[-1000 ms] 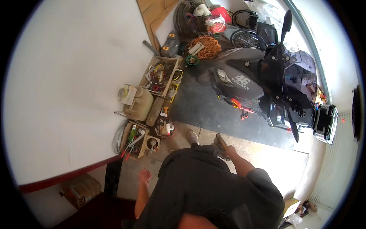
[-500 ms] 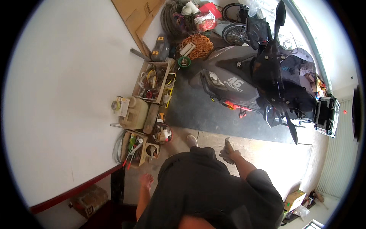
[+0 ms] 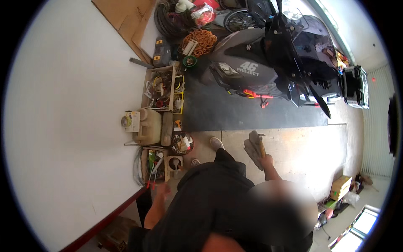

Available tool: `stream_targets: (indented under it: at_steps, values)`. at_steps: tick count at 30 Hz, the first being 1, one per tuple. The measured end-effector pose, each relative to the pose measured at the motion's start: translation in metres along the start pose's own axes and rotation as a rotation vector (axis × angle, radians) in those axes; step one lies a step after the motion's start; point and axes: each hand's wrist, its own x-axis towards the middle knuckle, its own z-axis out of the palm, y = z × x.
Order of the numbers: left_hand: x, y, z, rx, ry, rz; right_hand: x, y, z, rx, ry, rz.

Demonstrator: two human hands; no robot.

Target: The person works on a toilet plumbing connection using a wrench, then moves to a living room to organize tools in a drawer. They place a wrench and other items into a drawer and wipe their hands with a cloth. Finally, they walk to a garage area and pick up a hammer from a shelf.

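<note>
My right hand (image 3: 265,161) is closed around the wooden handle of a hammer (image 3: 262,147), its metal head pointing away from me. Limp grey work gloves (image 3: 252,149) hang beside the hammer from the same hand. On the other side, my left hand (image 3: 164,190) is low near my body, close to the bolt cutter-like tool with red handles (image 3: 153,178). Its fingers are blurred, and nothing can be made out in them. That red-handled tool rests in a wooden box (image 3: 145,166) of tools by the wall.
A grey motorcycle (image 3: 252,63) stands on a dark mat (image 3: 235,115) ahead. Along the left wall are a beige jerrycan (image 3: 149,127), a crate of cables (image 3: 161,86), a round tub of small parts (image 3: 182,143) and a bucket (image 3: 175,163). A cardboard box (image 3: 340,187) sits at right.
My view has turned and shifted as I step. The right hand is farther right and forward, with the hammer now plainly seen. My left hand has risen slightly toward the toolbox.
</note>
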Motion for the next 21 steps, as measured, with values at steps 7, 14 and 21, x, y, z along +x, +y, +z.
stream_targets:
  at_steps: [7,14,21]
  values:
    - [0.038,0.102,0.020,0.468,0.051,0.301,-0.168,0.110,0.045,0.131,0.099,0.247]
    - [0.078,0.124,0.012,1.049,-0.153,0.262,-0.291,0.190,0.123,0.130,-0.250,0.729]
    - [0.071,0.119,0.143,2.294,-0.604,1.141,-0.389,0.283,0.279,0.456,-0.157,0.928]
